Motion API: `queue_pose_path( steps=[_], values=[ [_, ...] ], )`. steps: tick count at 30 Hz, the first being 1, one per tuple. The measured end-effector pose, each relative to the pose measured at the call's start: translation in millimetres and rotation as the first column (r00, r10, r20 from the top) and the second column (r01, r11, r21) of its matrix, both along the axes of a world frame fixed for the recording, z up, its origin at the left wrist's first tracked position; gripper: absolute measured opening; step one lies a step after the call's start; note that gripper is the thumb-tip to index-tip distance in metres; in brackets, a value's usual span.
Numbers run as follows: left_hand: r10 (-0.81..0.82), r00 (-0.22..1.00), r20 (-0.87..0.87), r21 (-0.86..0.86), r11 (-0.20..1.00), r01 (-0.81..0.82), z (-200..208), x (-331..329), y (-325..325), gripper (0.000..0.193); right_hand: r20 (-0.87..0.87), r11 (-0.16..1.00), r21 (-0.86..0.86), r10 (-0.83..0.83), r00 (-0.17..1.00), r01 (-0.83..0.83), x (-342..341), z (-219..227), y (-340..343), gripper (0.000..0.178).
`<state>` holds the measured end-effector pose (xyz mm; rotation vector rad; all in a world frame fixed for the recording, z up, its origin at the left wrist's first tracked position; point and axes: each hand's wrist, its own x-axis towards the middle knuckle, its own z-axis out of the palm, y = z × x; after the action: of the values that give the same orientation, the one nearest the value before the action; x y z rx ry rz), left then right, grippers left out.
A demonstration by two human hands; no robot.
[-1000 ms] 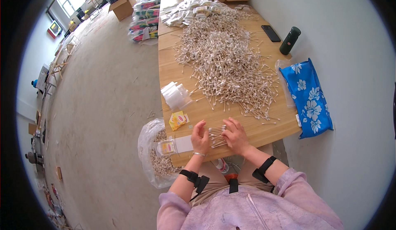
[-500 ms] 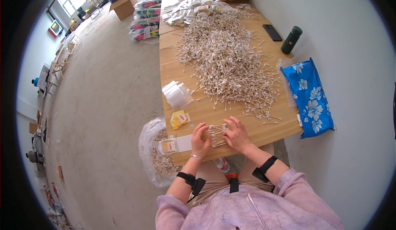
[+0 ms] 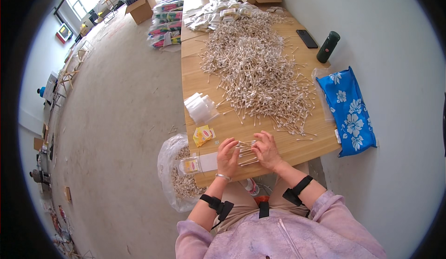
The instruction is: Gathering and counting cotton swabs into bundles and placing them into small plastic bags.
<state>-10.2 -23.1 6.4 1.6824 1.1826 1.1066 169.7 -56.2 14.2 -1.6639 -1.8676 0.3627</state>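
A: Where is the small bunch of cotton swabs (image 3: pixel 247 153)?

B: A little below the centre of the frame, lying roughly crosswise near the front edge of the wooden table (image 3: pixel 292 149), between the two hands

A: How does the left hand (image 3: pixel 227 157) stand?

B: Half-curled at the swabs' left ends, thumb and fingers bent. I cannot tell whether it grips any of them

A: And the right hand (image 3: pixel 266 152)?

B: Its fingers bend down over the right ends, touching them; whether they pinch, I cannot tell either

A: What lies left of the hands?

B: A flat white strip (image 3: pixel 208 162) just beside the left hand, then a clear packet with a yellow label (image 3: pixel 189 166) at the table's edge. Yellow cards (image 3: pixel 202 136) lie just above, with clear plastic sleeves (image 3: pixel 201 108) higher up

A: And farther off?

B: A big heap of loose swabs (image 3: pixel 260 68) fills the upper middle; toward the right of the frame are a dark phone (image 3: pixel 306 38), a green bottle (image 3: pixel 328 47) and a blue flowered pouch (image 3: pixel 347 112)
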Motion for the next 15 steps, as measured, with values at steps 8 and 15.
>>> queue_pose_path(
  steps=[8, 15],
  values=[
    [0.015, 0.98, 0.196, -0.162, 0.987, 0.017, -18.5, 3.3, 2.5, 0.015, -0.131, 0.998, 0.065, 0.034, 0.991, -0.025, -9.3, 14.7, -3.4, 0.01],
    [0.058, 0.943, 0.327, -0.365, 0.929, 0.069, -6.6, 10.2, -4.6, 0.014, -0.38, 0.983, -0.16, 0.021, 0.925, -0.088, -11.9, 19.5, -18.6, 0.008]
  ],
)
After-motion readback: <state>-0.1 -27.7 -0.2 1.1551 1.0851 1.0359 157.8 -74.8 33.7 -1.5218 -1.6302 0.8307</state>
